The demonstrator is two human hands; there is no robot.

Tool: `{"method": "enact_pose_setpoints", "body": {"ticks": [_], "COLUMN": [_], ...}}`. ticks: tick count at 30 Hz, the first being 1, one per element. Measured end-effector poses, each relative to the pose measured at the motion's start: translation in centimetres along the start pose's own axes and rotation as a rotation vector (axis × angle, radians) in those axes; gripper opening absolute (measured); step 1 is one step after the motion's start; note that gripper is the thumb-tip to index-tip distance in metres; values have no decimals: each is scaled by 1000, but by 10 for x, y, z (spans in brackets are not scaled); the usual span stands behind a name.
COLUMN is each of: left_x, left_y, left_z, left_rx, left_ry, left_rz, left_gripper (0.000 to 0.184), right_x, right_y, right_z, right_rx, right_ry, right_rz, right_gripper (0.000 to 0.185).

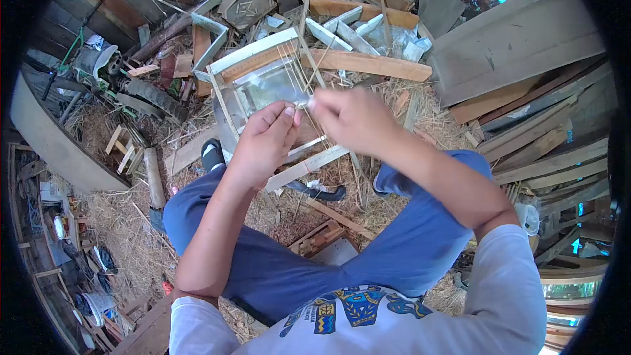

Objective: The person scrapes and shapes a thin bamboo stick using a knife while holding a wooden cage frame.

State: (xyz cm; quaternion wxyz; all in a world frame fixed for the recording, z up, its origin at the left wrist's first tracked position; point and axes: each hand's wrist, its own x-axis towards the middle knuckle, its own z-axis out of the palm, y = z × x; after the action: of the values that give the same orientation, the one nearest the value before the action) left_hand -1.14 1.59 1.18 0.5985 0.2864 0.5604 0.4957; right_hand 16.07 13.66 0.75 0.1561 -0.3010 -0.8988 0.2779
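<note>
My left hand (269,133) is closed in a pinch above a wooden frame (307,165), its fingertips on a small whitish piece (301,104) too small to name. Right beside it, my right hand (355,118) is closed and partly blurred by motion. Its fingertips are close to the same piece, and I cannot make out what they hold. The frame stands between my feet, with a white top rail (253,50) and thin pale strands (294,69) running along its right part. A clear pane or sheet shows inside it.
Behind the frame lies a pile of boards and scrap, including a curved plank (368,64). Large panels (519,33) and stacked boards (559,158) lean at the right. A tyre (154,92) lies at the left. Straw (131,223) covers the ground, and an open wooden box (327,240) sits below me.
</note>
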Motion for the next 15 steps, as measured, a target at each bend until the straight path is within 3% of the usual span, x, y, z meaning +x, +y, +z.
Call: {"method": "enact_pose_setpoints", "body": {"ticks": [5,7,9,11,12,13,15], "left_x": [1,1,0,4,4,2,1], "left_y": [-3,1,2,-1,-3,-5,-1], "left_z": [-5,-4,-1,-6,-8,-8,-8], "left_rx": [-55,-71,-35,-70,-114,-118,-159], "left_ry": [-46,-53,18,-11,-36,-36,-71], "left_rz": [21,7,-35,-18,4,0,-25], "left_gripper": [23,23,22,22,22,22,22], "right_x": [16,7,0,5,14,11,7], "right_y": [14,6,-3,6,7,9,8], "right_z": [-8,0,0,0,-7,-3,1], "right_rx": [35,33,-3,-2,1,1,-10], "right_ry": [67,125,13,105,85,80,134], "right_rz": [98,12,-9,-67,82,84,-43], "right_gripper": [24,24,24,24,24,24,24]}}
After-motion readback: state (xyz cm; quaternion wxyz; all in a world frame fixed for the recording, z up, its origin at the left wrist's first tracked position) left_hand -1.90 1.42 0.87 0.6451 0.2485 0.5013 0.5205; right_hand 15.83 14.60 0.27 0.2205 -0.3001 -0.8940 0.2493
